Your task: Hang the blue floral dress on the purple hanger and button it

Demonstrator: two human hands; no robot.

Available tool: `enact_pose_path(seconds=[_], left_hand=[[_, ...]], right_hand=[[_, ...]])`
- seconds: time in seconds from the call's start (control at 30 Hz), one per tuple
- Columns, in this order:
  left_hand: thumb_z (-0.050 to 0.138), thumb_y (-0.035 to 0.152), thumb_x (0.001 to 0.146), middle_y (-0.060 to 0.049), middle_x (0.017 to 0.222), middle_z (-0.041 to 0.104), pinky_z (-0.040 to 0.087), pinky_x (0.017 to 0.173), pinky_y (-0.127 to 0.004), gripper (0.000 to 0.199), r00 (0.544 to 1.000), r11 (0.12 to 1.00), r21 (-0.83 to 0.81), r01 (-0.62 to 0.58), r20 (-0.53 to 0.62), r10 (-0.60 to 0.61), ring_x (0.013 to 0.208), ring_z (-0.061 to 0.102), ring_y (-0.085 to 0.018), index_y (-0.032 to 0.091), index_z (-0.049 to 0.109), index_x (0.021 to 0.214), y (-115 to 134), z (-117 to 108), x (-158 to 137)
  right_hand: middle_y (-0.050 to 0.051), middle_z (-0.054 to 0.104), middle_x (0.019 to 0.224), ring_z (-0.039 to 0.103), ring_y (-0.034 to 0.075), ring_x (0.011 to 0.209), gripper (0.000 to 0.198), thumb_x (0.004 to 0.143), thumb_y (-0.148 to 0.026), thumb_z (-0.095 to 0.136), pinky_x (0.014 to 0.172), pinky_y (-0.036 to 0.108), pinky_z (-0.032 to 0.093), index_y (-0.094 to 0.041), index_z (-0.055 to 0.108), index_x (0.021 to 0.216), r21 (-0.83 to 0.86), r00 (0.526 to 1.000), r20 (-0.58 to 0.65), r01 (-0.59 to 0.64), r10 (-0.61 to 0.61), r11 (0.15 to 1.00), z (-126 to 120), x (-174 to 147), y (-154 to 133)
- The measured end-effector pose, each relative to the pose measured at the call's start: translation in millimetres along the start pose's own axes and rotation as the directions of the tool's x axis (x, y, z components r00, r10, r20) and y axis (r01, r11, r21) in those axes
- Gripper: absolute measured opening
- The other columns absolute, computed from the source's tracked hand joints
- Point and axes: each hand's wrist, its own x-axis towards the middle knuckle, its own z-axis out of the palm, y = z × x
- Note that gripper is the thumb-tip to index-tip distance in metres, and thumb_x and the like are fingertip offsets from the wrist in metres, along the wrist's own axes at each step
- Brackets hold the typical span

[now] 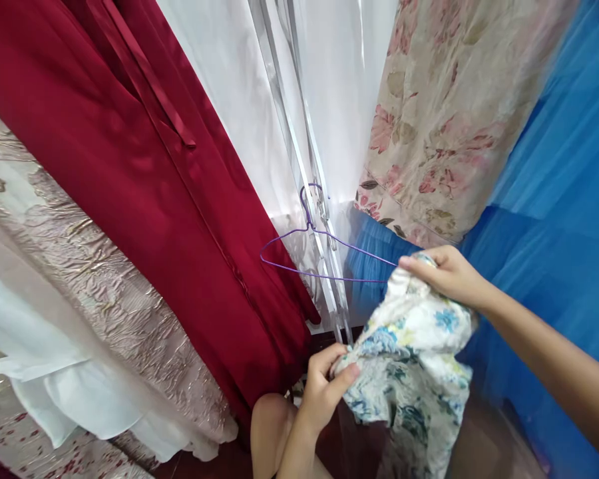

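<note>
A white garment with blue and yellow flowers [419, 359] hangs bunched between my two hands. My left hand [324, 389] pinches its left edge between thumb and fingers. Higher up, my right hand [444, 273] grips the top of the same garment. A thin purple wire hanger [324, 274] hangs by its hook among grey-white ribbons [299, 146]. The hanger's right end passes behind or into the cloth near my right hand; the cloth hides how it sits there. The hanger's left arm is bare.
Long garments hang all around: a dark red one [144, 179], a white one [219, 73], a beige floral one [439, 120] and a blue tulle one [554, 166]. Textured and pale fabrics [104, 286] hang at left. My bent knee [269, 426] shows below.
</note>
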Motion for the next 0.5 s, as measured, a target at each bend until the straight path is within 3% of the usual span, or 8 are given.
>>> enact_pose_path(seconds=[0.13, 0.3, 0.43, 0.5], left_hand=[[0.077, 0.036, 0.076, -0.007, 0.093, 0.069, 0.045, 0.069, -0.025, 0.040, 0.993, 0.985, -0.141, -0.103, -0.074, 0.094, 0.078, 0.059, -0.018, 0.017, 0.068, 0.109, 31, -11, 7], [0.078, 0.035, 0.074, -0.008, 0.095, 0.068, 0.050, 0.072, -0.026, 0.040, 0.944, 0.951, -0.251, -0.181, -0.316, 0.096, 0.082, 0.064, -0.019, 0.020, 0.063, 0.108, 48, -26, 5], [0.079, 0.029, 0.075, -0.004, 0.090, 0.065, 0.049, 0.074, -0.025, 0.045, 0.902, 0.981, 0.057, -0.184, -0.387, 0.191, 0.082, 0.063, -0.017, 0.021, 0.058, 0.114, 43, -59, 5], [0.079, 0.029, 0.076, -0.001, 0.080, 0.062, 0.046, 0.069, -0.022, 0.041, 0.940, 0.971, 0.204, -0.126, -0.289, 0.182, 0.075, 0.060, -0.015, 0.020, 0.060, 0.111, 38, -79, 6]], right_hand=[[-0.005, 0.034, 0.043, 0.029, 0.007, 0.040, 0.062, 0.085, -0.066, 0.059, 0.041, 0.024, 0.020, -0.020, 0.039, 0.049, 0.107, 1.000, 0.012, 0.002, -0.004, 0.994, 18, 60, 14], [0.001, 0.063, 0.056, 0.053, 0.011, 0.046, 0.053, 0.076, -0.067, 0.068, 0.044, 0.023, 0.039, -0.016, 0.064, 0.063, 0.414, 0.965, 0.211, -0.233, 0.156, 0.880, 58, 89, 13], [0.003, 0.074, 0.074, 0.066, 0.015, 0.060, 0.036, 0.065, -0.044, 0.087, 0.058, 0.025, 0.052, -0.015, 0.072, 0.081, 0.527, 0.912, 0.372, -0.360, 0.172, 0.770, 66, 78, 5], [0.002, 0.073, 0.072, 0.068, 0.015, 0.061, 0.033, 0.062, -0.036, 0.090, 0.060, 0.025, 0.053, -0.015, 0.072, 0.080, 0.561, 0.906, 0.394, -0.371, 0.156, 0.740, 62, 72, 2]])
